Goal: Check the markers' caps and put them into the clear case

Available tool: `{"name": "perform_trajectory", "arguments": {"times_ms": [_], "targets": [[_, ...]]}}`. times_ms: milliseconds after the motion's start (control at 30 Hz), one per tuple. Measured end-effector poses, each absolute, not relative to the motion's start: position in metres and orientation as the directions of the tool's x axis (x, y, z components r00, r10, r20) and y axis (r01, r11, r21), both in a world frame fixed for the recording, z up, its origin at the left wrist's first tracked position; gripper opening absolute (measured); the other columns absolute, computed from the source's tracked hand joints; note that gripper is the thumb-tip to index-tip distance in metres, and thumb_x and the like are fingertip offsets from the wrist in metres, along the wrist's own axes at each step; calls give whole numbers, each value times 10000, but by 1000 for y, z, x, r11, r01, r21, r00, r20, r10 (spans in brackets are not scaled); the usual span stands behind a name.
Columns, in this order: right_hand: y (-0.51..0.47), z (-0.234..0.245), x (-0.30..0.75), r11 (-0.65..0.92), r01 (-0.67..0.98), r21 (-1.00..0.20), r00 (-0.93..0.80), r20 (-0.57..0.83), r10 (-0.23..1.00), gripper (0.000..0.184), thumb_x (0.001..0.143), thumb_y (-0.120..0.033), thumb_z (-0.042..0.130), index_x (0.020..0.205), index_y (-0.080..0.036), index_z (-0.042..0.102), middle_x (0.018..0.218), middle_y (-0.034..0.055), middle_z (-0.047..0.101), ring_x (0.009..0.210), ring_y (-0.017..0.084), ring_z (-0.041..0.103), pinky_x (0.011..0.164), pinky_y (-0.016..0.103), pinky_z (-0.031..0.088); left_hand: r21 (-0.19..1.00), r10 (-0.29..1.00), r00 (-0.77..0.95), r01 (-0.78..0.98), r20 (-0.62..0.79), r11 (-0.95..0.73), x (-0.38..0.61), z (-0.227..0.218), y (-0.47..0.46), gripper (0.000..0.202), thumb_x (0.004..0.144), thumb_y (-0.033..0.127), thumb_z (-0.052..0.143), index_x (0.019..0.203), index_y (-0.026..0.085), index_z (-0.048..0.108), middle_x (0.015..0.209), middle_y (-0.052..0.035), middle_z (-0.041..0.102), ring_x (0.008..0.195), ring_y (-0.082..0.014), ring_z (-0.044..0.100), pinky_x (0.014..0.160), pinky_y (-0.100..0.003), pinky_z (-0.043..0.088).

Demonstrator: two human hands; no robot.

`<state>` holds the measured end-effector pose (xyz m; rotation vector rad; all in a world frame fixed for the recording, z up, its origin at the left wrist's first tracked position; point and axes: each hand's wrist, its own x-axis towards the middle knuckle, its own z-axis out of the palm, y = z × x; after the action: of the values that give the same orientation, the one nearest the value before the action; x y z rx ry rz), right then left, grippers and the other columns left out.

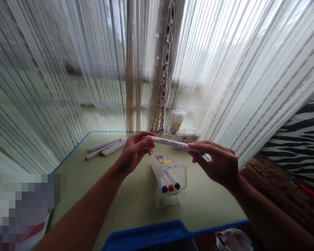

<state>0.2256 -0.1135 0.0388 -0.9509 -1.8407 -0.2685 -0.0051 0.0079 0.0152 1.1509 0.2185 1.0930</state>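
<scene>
A white marker [170, 142] with teal ends is held level above the table between both hands. My left hand [136, 150] pinches its left end, and my right hand [217, 160] grips the right end with thumb and fingers. Below the marker lies a clear plastic case [157, 176], its open end facing me. Three markers rest inside it, with a purple tip [164, 189], an orange tip [171, 188] and a dark green tip [177, 186]. To the left of my left hand, several white markers [104, 148] with pink, black and yellow ends lie loosely together.
The pale green table [136, 202] has a blue edge and a blue moulded tray [146, 233] at the front. At the back stand one upright clear case [177, 122] and another lying case [187, 134]. String curtains [94, 69] hang behind; zebra-striped fabric [298, 139] is at right.
</scene>
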Motion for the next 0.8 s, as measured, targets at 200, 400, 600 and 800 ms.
{"name": "perform_trajectory", "arguments": {"times_ms": [200, 400, 600, 800], "targets": [[-120, 31, 233, 559, 646, -520, 37, 753, 657, 213, 839, -188, 761, 1050, -216, 754, 662, -13, 719, 506, 126, 685, 497, 233, 551, 830, 748, 542, -558, 383, -21, -4, 11, 8, 220, 767, 221, 810, 975, 161, 776, 704, -30, 689, 582, -83, 570, 562, -217, 466], [-116, 28, 229, 538, 371, -757, 141, 619, 773, 171, 836, -255, 769, 998, -201, 764, 722, 32, 747, 484, 139, 686, 395, 209, 493, 835, 757, 528, -548, 385, -42, -3, 9, 9, 217, 736, 254, 843, 927, 162, 795, 685, -14, 679, 557, -64, 564, 553, -201, 461], [-111, 28, 231, 494, 135, -859, 208, 512, 833, 154, 830, -285, 776, 957, -196, 772, 787, 63, 770, 451, 128, 662, 368, 204, 469, 830, 761, 517, -556, 391, -48, -4, 9, 10, 256, 671, 214, 883, 910, 188, 794, 690, -14, 705, 563, -73, 579, 551, -203, 458], [-113, 29, 235, 452, 37, -891, 250, 446, 859, 220, 774, -305, 821, 933, -165, 762, 776, 72, 764, 428, 124, 632, 349, 208, 446, 836, 771, 515, -548, 375, -40, -6, 11, 9, 258, 646, 204, 894, 881, 183, 789, 695, -20, 720, 557, -80, 581, 550, -214, 452]]}}
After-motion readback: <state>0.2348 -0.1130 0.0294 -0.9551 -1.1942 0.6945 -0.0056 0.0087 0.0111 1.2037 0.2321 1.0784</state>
